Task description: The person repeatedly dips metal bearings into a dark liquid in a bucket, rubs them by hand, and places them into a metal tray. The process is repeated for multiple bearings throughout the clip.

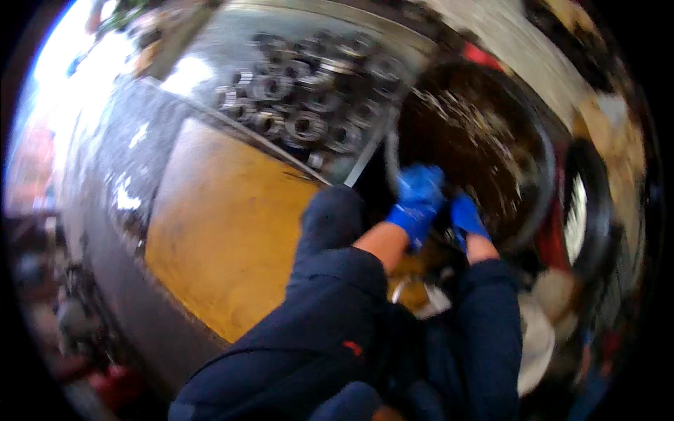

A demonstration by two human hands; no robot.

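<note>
Basin [546,175], head view: round, so no long axis; dark brown liquid inside. Lies ahead and to the right of both hands. Left hand [421,200], blue-gloved, at its near-left rim; right hand [465,216], same glove, just beside, farther right. Which is nearer: cannot tell. Forearms angle inward, wrists close. Grip: fingers blurred; cannot tell whether closed or holding anything. Metal rings [270,123] ahead-left, apart.
</note>
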